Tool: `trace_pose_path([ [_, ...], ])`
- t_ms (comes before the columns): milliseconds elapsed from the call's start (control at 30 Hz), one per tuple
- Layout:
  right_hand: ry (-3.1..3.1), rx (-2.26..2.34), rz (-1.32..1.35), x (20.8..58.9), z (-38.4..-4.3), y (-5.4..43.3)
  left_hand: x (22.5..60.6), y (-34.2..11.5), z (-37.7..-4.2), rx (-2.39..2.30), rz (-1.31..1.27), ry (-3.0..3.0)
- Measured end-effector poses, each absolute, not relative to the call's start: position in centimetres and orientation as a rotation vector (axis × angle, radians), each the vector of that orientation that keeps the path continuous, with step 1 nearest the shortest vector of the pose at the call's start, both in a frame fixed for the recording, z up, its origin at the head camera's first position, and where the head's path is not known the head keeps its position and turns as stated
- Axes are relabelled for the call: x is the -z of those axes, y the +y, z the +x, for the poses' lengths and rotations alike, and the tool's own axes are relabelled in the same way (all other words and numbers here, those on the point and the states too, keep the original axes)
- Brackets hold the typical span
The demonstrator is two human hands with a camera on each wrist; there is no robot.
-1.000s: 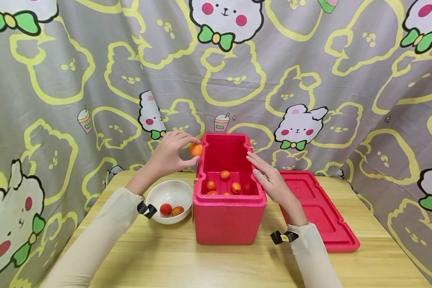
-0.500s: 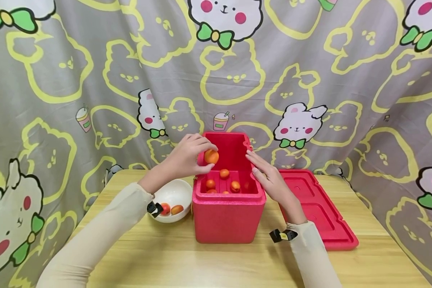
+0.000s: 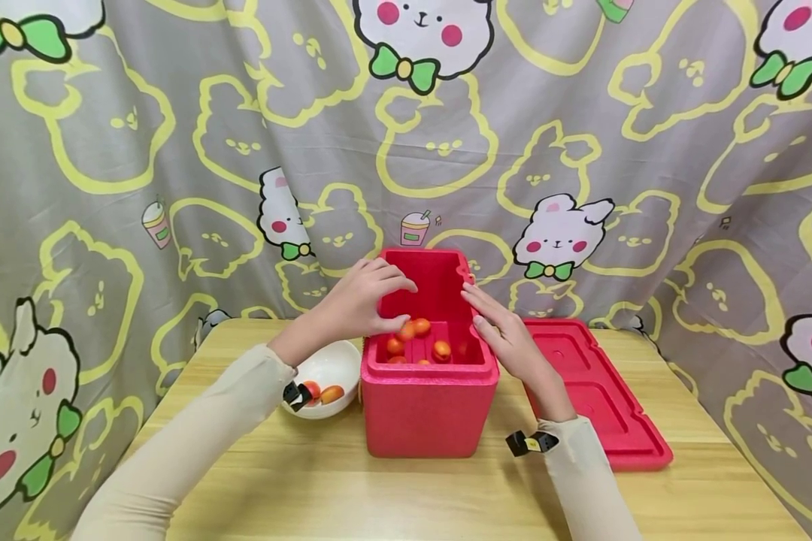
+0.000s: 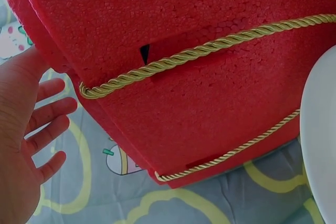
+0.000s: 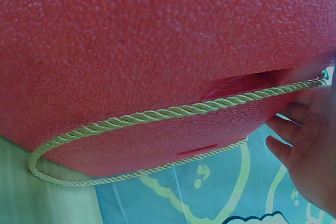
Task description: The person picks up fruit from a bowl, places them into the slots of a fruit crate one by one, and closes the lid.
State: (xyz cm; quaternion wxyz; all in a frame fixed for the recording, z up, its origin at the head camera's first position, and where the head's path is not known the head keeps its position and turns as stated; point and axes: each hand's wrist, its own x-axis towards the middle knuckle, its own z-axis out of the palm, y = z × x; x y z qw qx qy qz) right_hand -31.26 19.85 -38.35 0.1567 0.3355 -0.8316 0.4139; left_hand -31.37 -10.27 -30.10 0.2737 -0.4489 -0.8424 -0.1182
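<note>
A red foam box (image 3: 429,417) stands uncovered at the middle of the table, with several small orange-red fruits (image 3: 441,350) inside. My left hand (image 3: 365,297) is over the box's left rim, thumb and fingers spread apart and holding nothing. Just below its thumb, within the box opening, shows one orange fruit (image 3: 407,331). In the left wrist view the left hand's fingers (image 4: 50,114) reach past the box edge. My right hand (image 3: 510,338) rests along the right rim with its fingers extended. Part of that hand is behind the box in the right wrist view.
A white bowl (image 3: 341,364) holding two fruits, one a reddish fruit (image 3: 313,389), sits left of the box, under my left wrist. The red lid (image 3: 622,421) lies on the table (image 3: 419,496) to the right. Gold cord (image 4: 210,47) runs along the box's sides. A patterned curtain hangs behind.
My left hand carried an orange fruit rightward from outside the left rim to over the box, then let go. That fruit is now lower, inside the opening. The right hand stayed put.
</note>
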Motion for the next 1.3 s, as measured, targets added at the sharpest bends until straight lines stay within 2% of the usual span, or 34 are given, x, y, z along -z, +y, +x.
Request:
trace_pose_path([
  [667,-2.387,-1.191,0.960,38.3,-31.2,19.8,30.6,-11.8,-31.4,0.370,-1.122,-2.305],
  [1300,-2.392,-1.178,0.957,38.3,-31.1,19.8,33.7,-17.2,-31.3,0.484,-1.011,-2.354],
])
